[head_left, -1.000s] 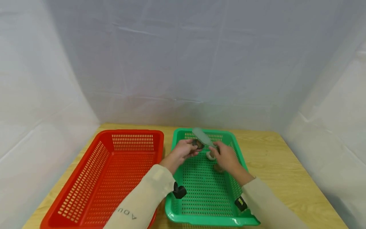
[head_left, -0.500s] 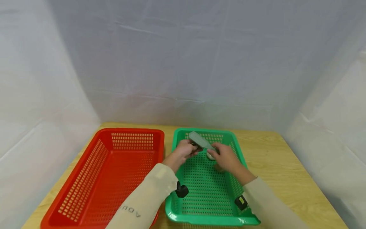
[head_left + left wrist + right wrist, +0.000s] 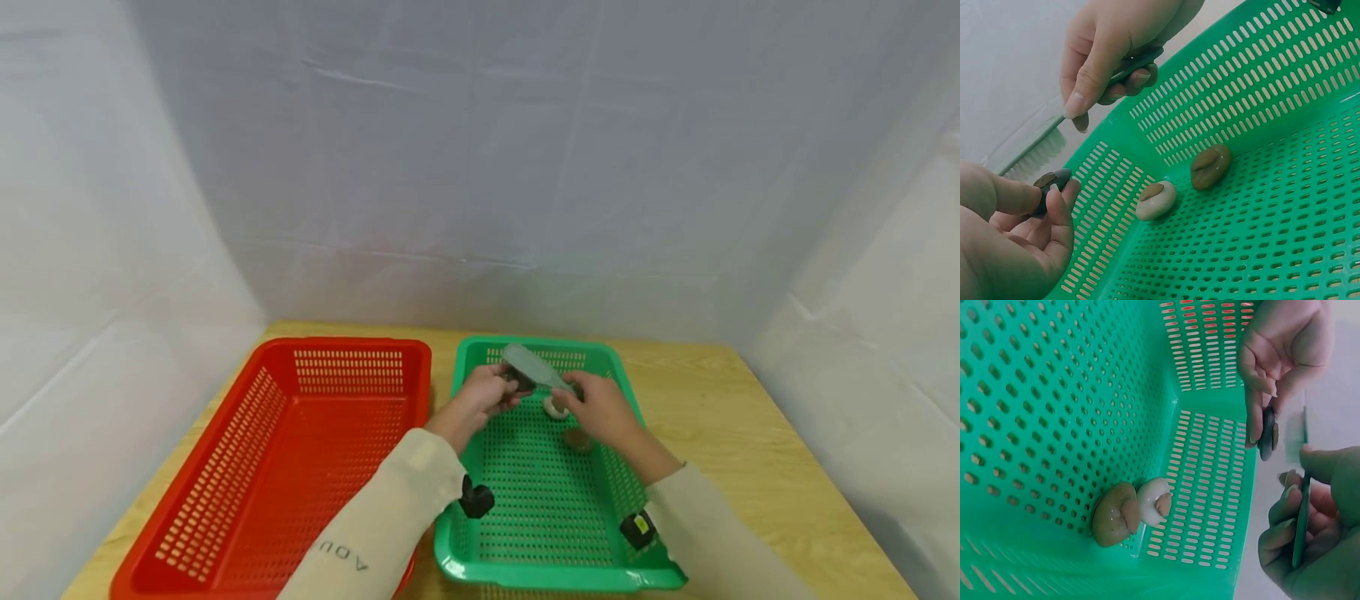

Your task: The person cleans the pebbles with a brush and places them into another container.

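Over the far end of the green basket [image 3: 540, 577], my left hand [image 3: 480, 396] pinches a dark, smooth pebble [image 3: 1266, 439] between thumb and fingers. A brown patch sticks to the pebble's face. My right hand [image 3: 603, 408] grips the dark handle of a brush [image 3: 1029, 137]; its pale bristles face the pebble. In the left wrist view the bristles are close to the pebble; whether they touch cannot be told. Below, a white pebble [image 3: 1157, 203] and a brown pebble [image 3: 1211, 167] lie close together in the basket, each with a brown patch.
To the left stands a red perforated basket [image 3: 424, 367] on the wooden table [image 3: 697, 400]. White sheeting [image 3: 480, 167] encloses the table at the back and both sides. Black straps [image 3: 476, 498] sit at the sleeve cuffs.
The brush has shifted back and forth over the dark pebble, down over it and then slightly up and right. The left hand has stayed nearly in place, holding the pebble.
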### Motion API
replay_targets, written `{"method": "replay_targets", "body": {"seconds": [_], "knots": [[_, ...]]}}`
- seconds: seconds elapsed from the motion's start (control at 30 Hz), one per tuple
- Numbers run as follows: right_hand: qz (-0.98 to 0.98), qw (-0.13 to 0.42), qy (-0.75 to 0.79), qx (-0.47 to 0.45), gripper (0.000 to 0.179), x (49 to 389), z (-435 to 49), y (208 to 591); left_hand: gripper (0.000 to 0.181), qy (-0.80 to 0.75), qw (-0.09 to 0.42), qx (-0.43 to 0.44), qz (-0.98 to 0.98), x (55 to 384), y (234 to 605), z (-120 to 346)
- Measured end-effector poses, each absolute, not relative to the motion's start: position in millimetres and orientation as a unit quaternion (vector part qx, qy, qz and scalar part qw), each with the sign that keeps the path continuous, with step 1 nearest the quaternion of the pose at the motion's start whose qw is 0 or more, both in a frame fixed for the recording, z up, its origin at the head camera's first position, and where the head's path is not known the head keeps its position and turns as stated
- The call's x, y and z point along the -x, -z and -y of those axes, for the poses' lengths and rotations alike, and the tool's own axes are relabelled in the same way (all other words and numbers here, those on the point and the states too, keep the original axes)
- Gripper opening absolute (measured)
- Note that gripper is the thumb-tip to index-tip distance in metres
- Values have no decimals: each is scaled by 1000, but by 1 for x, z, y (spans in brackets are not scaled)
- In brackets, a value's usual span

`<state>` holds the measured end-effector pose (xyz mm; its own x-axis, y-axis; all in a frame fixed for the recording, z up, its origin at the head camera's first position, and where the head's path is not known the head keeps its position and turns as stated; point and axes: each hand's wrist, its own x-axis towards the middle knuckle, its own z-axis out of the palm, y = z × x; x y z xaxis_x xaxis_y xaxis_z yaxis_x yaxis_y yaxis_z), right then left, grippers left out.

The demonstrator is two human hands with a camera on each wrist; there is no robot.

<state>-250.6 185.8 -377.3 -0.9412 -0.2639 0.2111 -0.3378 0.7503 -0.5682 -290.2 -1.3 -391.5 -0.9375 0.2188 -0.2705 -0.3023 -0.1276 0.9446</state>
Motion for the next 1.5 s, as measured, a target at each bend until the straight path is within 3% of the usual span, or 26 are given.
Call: {"method": "replay_targets", "body": {"seconds": [0.23, 0.67, 1.1, 1.5], "knots": [[936, 48, -306, -170, 25, 248, -184, 377, 34, -749, 167, 35, -640, 290, 391, 1], [947, 65, -285, -136, 24, 250, -194, 384, 48, -739, 166, 31, -652, 294, 398, -6], [929, 75, -329, -155, 30, 256, -191, 385, 45, -733, 128, 54, -665, 297, 391, -13], [935, 51, -326, -128, 32, 252, -187, 388, 41, -771, 111, 77, -623, 294, 397, -25]]}}
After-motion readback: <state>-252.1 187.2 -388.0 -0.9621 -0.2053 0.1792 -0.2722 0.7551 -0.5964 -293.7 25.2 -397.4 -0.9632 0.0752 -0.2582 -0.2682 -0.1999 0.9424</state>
